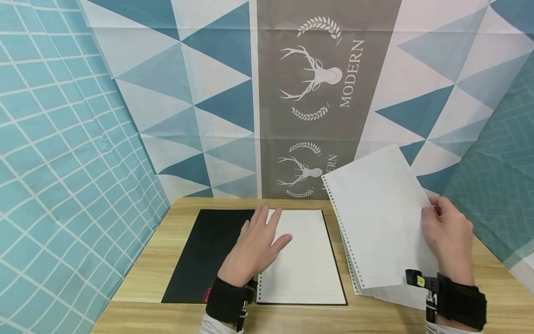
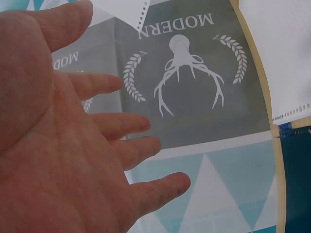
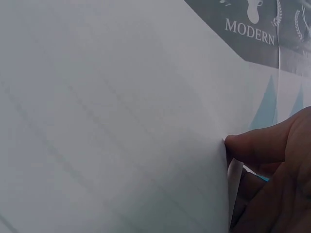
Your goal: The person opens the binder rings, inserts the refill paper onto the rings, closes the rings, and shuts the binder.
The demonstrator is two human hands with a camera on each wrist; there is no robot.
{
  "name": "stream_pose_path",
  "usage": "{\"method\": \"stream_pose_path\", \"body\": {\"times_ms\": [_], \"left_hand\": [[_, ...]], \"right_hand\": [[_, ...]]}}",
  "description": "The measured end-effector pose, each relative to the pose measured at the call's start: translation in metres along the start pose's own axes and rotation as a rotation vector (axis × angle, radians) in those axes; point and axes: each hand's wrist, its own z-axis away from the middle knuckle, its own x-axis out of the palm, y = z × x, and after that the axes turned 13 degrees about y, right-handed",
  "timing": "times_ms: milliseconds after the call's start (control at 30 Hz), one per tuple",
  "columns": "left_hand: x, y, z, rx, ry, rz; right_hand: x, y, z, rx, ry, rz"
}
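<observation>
My right hand point(image 1: 448, 232) pinches the right edge of a white hole-punched sheet of loose-leaf paper point(image 1: 377, 218) between thumb and fingers. The sheet stands raised and tilted, its punched edge facing left. In the right wrist view, the thumb presses the bent edge of the paper point(image 3: 121, 116). My left hand point(image 1: 254, 246), fingers spread and holding nothing, is over the middle of an opened binder with a black cover point(image 1: 204, 246) on the left and a white lined page point(image 1: 302, 260) on the right. The left wrist view shows its palm point(image 2: 63, 141).
More hole-punched paper point(image 1: 400, 296) lies on the wooden table point(image 1: 137, 278) under the raised sheet. A patterned cloth point(image 1: 225, 93) with triangles and a deer print hangs behind the table. A blue checked cloth point(image 1: 62, 162) hangs at the left.
</observation>
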Motion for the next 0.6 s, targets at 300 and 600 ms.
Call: {"method": "stream_pose_path", "body": {"times_ms": [300, 600], "left_hand": [[-0.0056, -0.0082, 0.0003, -0.033, 0.027, 0.022], [-0.0082, -0.0105, 0.0002, -0.053, 0.033, 0.044]], "right_hand": [[0.0006, -0.0029, 0.0016, -0.003, -0.045, -0.056], [0.0000, -0.0047, 0.0037, -0.051, -0.026, -0.039]]}}
